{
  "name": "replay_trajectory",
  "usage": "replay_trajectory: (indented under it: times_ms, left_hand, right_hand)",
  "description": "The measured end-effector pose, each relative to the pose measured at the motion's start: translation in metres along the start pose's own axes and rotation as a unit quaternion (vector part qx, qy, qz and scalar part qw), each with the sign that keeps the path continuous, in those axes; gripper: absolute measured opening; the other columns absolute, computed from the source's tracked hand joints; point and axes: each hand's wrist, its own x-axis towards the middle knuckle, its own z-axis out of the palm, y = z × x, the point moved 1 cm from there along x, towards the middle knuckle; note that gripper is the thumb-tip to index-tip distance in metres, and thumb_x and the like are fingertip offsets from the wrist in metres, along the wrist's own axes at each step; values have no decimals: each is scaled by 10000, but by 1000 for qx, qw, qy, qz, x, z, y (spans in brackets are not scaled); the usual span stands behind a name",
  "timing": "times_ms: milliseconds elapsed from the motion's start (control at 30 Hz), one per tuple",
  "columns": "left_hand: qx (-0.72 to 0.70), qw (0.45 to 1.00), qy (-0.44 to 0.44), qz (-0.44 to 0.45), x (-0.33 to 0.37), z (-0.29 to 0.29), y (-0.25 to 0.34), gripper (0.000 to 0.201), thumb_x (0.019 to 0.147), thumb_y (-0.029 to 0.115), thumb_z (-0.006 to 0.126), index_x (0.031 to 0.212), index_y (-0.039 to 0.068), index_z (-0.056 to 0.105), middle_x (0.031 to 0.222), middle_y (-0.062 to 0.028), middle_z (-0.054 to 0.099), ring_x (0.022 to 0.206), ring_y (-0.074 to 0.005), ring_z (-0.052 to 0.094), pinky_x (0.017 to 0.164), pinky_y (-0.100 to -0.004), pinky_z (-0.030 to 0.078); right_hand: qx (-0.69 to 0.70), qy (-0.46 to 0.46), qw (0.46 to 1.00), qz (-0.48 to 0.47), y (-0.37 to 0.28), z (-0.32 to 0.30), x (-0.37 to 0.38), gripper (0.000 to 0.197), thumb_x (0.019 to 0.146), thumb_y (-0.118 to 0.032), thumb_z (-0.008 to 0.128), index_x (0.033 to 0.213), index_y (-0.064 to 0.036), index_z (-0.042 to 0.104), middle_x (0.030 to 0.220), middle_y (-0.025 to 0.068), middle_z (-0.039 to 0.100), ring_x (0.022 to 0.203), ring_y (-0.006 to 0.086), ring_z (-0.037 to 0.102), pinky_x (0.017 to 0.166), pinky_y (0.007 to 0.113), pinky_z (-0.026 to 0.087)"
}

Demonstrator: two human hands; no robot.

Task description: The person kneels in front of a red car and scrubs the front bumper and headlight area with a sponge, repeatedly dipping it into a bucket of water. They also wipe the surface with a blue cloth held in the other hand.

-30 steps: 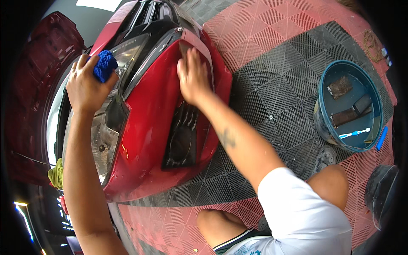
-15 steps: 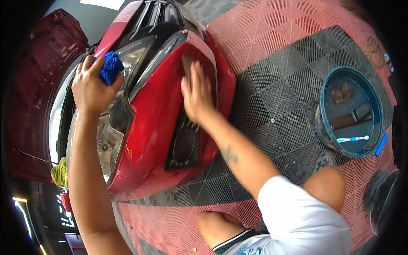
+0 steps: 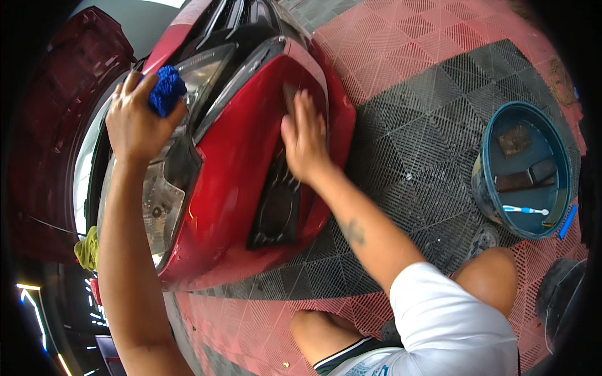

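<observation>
My left hand (image 3: 133, 119) is closed around a bunched blue microfiber cloth (image 3: 168, 91), above the headlight (image 3: 164, 194) of a red car. Lower and to the right, my right hand (image 3: 305, 138) lies flat on the red front bumper (image 3: 232, 144), fingers stretched out and slightly blurred. A dark brownish flat patch shows just past its fingertips; whether this is a sheet under the hand or part of the car, I cannot tell. Below the right wrist sits the black fog lamp surround (image 3: 274, 210).
A round blue tub (image 3: 480, 194) at the right holds water, brown and dark flat pieces and a white-and-blue toothbrush (image 3: 525, 210). A blue strip (image 3: 567, 222) lies beside it. A black bucket (image 3: 558, 294) stands nearer. A yellow-green cloth (image 3: 88, 252) is at the left.
The view has shifted slightly, moving the car and tub a little rightward. My right hand has slid a short way right along the bumper. The left hand still grips the blue cloth.
</observation>
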Motion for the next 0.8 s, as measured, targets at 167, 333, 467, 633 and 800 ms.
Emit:
replay_trajectory:
  times_ms: [167, 333, 467, 633, 800]
  left_hand:
    - [-3, 1000, -11, 1, -2, 0, 3, 538, 789, 388, 830, 1193, 47, 732, 1184, -127, 672, 1139, -377, 661, 941, -498, 549]
    - [2, 1000, -2, -4, -5, -4, -3, 570, 793, 399, 828, 1233, 51, 725, 1223, -142, 669, 1157, -385, 657, 963, -496, 546]
    - [11, 1000, 1, -13, -1, 6, 4, 578, 802, 412, 823, 1257, 71, 725, 1232, -135, 671, 1176, -384, 655, 979, -489, 547]
    - [4, 1000, -14, -13, -4, -4, -1, 560, 809, 401, 816, 1259, 80, 724, 1223, -129, 675, 1176, -377, 654, 975, -485, 549]
    - [13, 1000, -11, -21, -2, 4, 1, 549, 815, 422, 815, 1247, 95, 726, 1242, -120, 672, 1173, -369, 656, 969, -487, 553]
  right_hand:
    - [13, 3, 1000, 8, 19, 2, 31, 725, 1142, -444, 375, 1683, 7, 203, 1750, 273, 199, 1617, 423, 240, 1293, 599, 206]
    - [-11, -24, 1000, 12, 11, 5, -6, 762, 1134, -457, 396, 1691, 11, 171, 1761, 261, 175, 1642, 410, 165, 1296, 612, 182]
    - [39, -5, 999, 38, 48, -12, 57, 770, 1128, -494, 394, 1676, 20, 225, 1734, 289, 237, 1604, 431, 263, 1258, 594, 278]
    - [24, -47, 999, 14, 41, 9, -28, 773, 1134, -472, 390, 1697, 0, 151, 1768, 251, 164, 1644, 411, 164, 1285, 622, 185]
    - [48, -31, 998, 34, 64, -12, 47, 753, 1137, -473, 380, 1691, 0, 190, 1755, 259, 209, 1640, 379, 197, 1281, 577, 228]
